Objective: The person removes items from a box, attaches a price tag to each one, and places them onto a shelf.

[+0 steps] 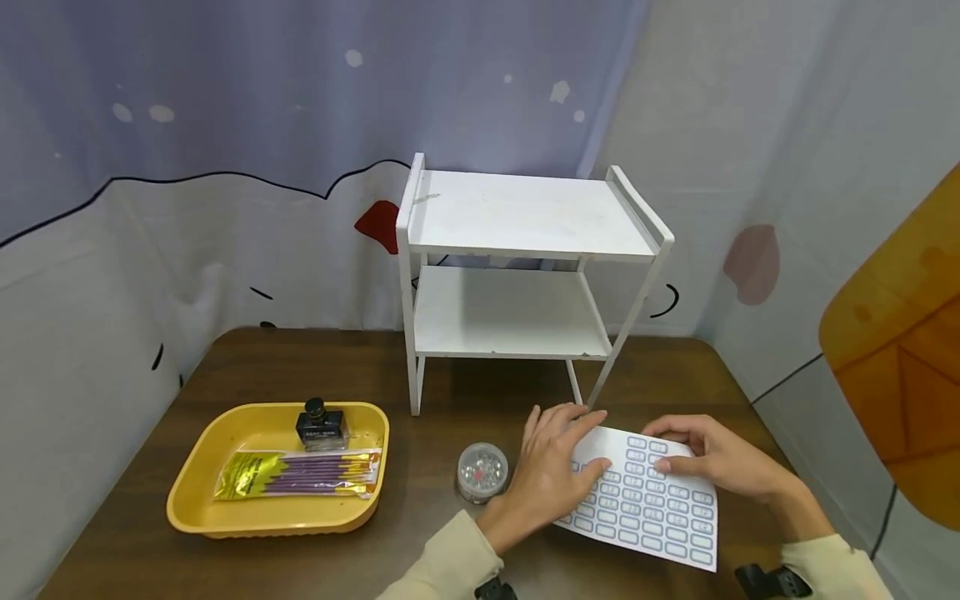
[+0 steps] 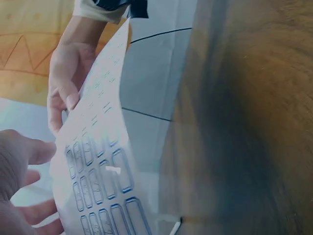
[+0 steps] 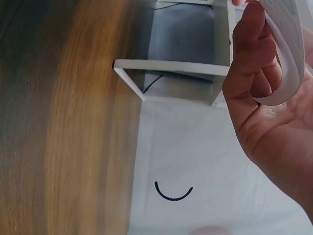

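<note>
Label sheet (image 1: 652, 517), rows of blue-bordered labels, at near right of the table (image 1: 420, 483), near side of the white two-tier shelf (image 1: 525, 212). Main risk, my judgement: a crease. Sheet bows sharply at the right hand (image 1: 723, 454); harder squeezing could fold it. Second risk: round clear container (image 1: 482, 472) just beside the left hand (image 1: 543, 475); a leftward sweep could knock it.

Fingers: right grasps the sheet's far right edge, thumb on the printed face, fingers behind. Left spread, thumb well apart from forefinger, over the sheet's left part; firm contact there, cannot tell.
</note>
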Available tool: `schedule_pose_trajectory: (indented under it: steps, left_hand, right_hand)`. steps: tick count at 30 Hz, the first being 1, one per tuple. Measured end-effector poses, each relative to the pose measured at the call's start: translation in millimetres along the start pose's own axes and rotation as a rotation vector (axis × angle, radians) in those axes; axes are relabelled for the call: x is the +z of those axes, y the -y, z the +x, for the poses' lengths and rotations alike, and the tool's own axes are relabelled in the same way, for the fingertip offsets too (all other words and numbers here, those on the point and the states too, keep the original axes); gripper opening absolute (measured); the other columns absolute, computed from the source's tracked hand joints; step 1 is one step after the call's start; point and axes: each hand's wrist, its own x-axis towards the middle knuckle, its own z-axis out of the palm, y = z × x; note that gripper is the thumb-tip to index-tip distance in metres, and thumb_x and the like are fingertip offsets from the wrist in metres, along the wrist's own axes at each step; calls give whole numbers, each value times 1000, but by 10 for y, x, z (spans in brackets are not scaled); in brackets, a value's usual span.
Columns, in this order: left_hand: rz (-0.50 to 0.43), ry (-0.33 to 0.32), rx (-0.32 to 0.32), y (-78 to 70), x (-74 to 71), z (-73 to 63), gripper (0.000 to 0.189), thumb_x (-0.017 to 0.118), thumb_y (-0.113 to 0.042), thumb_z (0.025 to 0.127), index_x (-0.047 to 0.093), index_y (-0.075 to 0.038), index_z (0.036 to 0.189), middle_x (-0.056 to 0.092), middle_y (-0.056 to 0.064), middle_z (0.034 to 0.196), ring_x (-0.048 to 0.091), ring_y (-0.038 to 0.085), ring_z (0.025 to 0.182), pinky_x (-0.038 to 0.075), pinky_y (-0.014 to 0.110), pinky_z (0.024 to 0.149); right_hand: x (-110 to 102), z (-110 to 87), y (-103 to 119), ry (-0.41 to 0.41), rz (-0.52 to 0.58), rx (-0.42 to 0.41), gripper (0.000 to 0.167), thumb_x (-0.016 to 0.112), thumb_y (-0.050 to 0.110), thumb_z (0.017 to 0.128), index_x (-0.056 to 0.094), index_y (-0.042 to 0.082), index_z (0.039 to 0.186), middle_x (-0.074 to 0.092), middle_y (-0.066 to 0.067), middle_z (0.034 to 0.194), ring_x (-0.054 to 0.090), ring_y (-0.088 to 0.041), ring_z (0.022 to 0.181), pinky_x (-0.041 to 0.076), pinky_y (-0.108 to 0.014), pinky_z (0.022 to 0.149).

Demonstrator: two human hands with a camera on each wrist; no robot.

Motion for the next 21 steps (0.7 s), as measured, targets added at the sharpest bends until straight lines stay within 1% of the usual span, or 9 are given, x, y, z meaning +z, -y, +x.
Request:
schedule_pose_trajectory:
  steps: [4,7,9,11,14,16,19,21]
  left_hand:
    - [-35,76,-30,9,-50,7,47,80,-23,83,68,-20,129,70,-3,118,59,15,113,34,64,110]
    - [-61,105,-49,17,-63,3,44,79,-19,83,70,-20,127,71,-4,109,59,13,103,37,62,108]
    - [-98,126,-71,24,-74,8,43,78,-16,83,71,-20,126,70,-3,103,59,12,99,40,54,106]
    - [-144,147,-101,35,-86,15,42,78,-13,83,72,-21,124,69,-5,98,59,9,96,43,43,101]
    - [-261,178,-166,57,-97,19,40,76,-7,84,73,-20,122,69,-3,93,59,6,91,45,27,91]
    - [-358,185,-204,77,-92,18,38,75,-2,84,74,-17,120,70,0,95,59,6,89,46,21,86]
    - [-502,178,-258,101,-86,23,36,71,5,85,74,-11,118,74,7,105,63,10,95,50,20,86]
    - [-575,169,-299,113,-91,29,35,69,7,86,74,-10,116,73,10,114,64,15,103,50,23,91]
  right_hand:
    - [36,44,36,31,3,-25,30,60,-3,95,57,-8,124,74,-10,100,74,-20,75,60,-41,57]
    - [60,74,54,47,9,-45,29,59,-4,95,58,-7,124,73,-13,99,74,-20,74,60,-41,56]
    - [70,94,61,51,5,-59,29,59,-4,95,59,-6,124,73,-14,100,74,-20,75,60,-40,57]
    - [76,110,63,54,7,-68,29,59,-4,95,59,-5,125,72,-15,101,74,-20,76,60,-40,58]
    - [82,127,52,47,8,-73,29,59,-5,95,58,-6,124,71,-16,102,74,-21,77,60,-41,59]
    - [85,132,45,24,4,-63,30,60,-4,94,58,-8,124,72,-15,102,74,-20,77,60,-40,59]
    - [92,127,37,-33,-16,-42,33,62,-3,94,54,-12,125,73,-10,101,73,-19,77,61,-39,59]
    - [98,110,40,-87,-32,-26,37,63,-2,93,52,-12,127,73,-7,101,73,-18,77,61,-38,60]
